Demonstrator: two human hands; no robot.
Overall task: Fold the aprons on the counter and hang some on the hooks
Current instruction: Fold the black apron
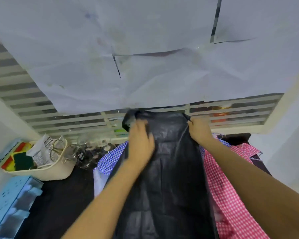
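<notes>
Black apron (164, 169) | left hand (141, 138) grips corner | right hand (199, 130) pinches edge | paper label (40, 150) unreadable

I see a glossy black plastic apron (167, 169) down the middle of the frame, plain with a grey sheen. Left of it shows a blue-and-white gingham cloth apron (110, 157), and on the right a pink-and-white gingham cloth apron (228, 187). The dark counter (59, 195) is almost black. At the left, a cream woven basket (55, 171) holds green, yellow and red sponges (19, 159). White paper sheets (145, 49) fill the top.
</notes>
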